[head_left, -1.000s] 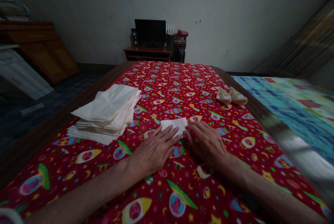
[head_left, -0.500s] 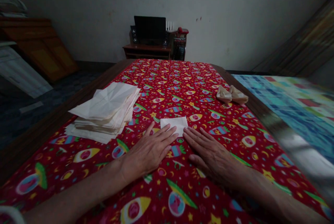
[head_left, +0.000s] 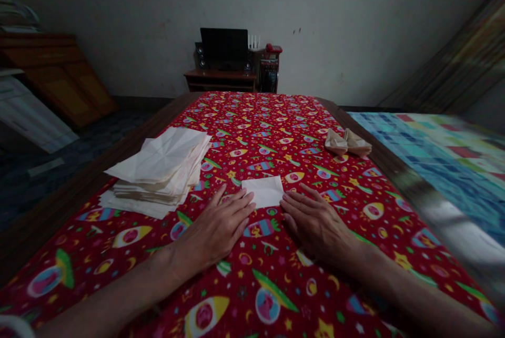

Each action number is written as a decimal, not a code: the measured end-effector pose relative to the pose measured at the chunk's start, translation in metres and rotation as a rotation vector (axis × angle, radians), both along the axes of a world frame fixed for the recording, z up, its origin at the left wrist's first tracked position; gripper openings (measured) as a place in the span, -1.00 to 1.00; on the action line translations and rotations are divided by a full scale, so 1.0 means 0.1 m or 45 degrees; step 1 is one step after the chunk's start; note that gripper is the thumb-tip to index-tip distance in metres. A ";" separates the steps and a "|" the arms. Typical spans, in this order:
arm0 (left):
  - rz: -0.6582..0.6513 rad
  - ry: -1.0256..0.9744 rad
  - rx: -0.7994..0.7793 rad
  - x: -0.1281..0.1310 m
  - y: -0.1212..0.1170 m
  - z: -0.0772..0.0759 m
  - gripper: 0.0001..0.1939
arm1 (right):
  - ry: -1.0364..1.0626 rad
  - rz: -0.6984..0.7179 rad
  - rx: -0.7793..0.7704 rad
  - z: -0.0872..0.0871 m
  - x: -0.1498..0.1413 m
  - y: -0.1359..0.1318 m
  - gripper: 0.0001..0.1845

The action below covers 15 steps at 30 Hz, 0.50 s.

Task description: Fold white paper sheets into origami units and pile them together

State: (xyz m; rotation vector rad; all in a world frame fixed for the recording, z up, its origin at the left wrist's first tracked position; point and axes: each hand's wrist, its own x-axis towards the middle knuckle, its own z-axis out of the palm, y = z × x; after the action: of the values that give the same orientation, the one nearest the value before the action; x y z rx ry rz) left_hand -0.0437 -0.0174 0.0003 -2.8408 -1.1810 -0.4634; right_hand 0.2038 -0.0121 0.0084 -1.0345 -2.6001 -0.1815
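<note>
A small white folded piece of paper (head_left: 263, 191) lies flat on the red patterned cloth (head_left: 260, 141), between my two hands. My left hand (head_left: 225, 218) rests palm down with its fingers stretched out, their tips on the paper's left edge. On the other side, my right hand (head_left: 315, 217) also lies flat, fingertips touching or just beside the paper's right edge. Neither hand grips anything. Left of my left hand sits a stack of creased white paper sheets (head_left: 161, 162).
Two folded paper shapes (head_left: 347, 142) stand near the table's right edge. Beyond the table's dark wooden border (head_left: 29, 230) are a wooden cabinet (head_left: 59, 78) at left and a bed with a checked cover (head_left: 414, 159) at right. A monitor (head_left: 224, 48) stands by the far wall.
My left hand has drawn back to the left, baring more of the paper. My right hand's fingers have shifted slightly right, along the paper's edge. The view has tilted a little.
</note>
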 end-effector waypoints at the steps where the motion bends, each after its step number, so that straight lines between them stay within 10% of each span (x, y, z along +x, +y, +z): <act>1: -0.026 -0.011 0.024 0.03 0.03 0.01 -0.66 | 0.000 0.001 0.033 0.00 -0.04 0.03 -0.70; 15: 0.110 0.158 0.018 0.12 0.20 0.03 -0.52 | -0.106 -0.084 -0.085 -0.16 -0.05 0.38 -0.45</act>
State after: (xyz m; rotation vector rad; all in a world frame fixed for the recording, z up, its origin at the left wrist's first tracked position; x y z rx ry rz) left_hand -0.0320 0.0030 0.0029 -2.7476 -1.2652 -0.2854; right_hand 0.1987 0.0263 -0.0074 -1.1603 -2.6643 -0.1577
